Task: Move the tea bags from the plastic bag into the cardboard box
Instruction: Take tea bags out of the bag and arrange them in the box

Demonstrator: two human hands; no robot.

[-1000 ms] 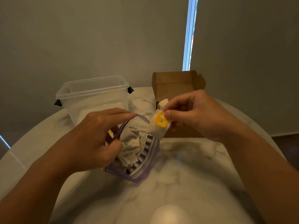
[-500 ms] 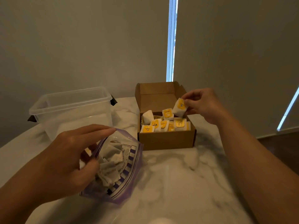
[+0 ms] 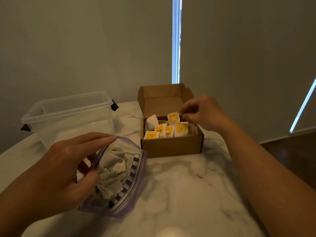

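Observation:
An open cardboard box [image 3: 171, 146] stands on the marble table, lid flap up, with several white tea bags with yellow tags [image 3: 168, 130] upright inside. My right hand [image 3: 203, 112] is over the box's back right and pinches the top corner of one yellow-tagged tea bag [image 3: 173, 118] standing in the box. A clear plastic bag with a purple zip edge [image 3: 131, 177] lies nearer me at the left, and several pale tea bags [image 3: 111, 175] show through it. My left hand [image 3: 65, 168] grips the bag's open mouth, fingers on the rim.
A clear lidless plastic tub [image 3: 68, 117] with black clips stands at the back left, beside the box. The white marble table [image 3: 188, 194] curves away on the right, with dark floor beyond. Walls and a window blind stand close behind.
My right hand carried the tea bag from the plastic bag's mouth to the box and lowered it among the others. My left hand stayed on the bag. The view shifted.

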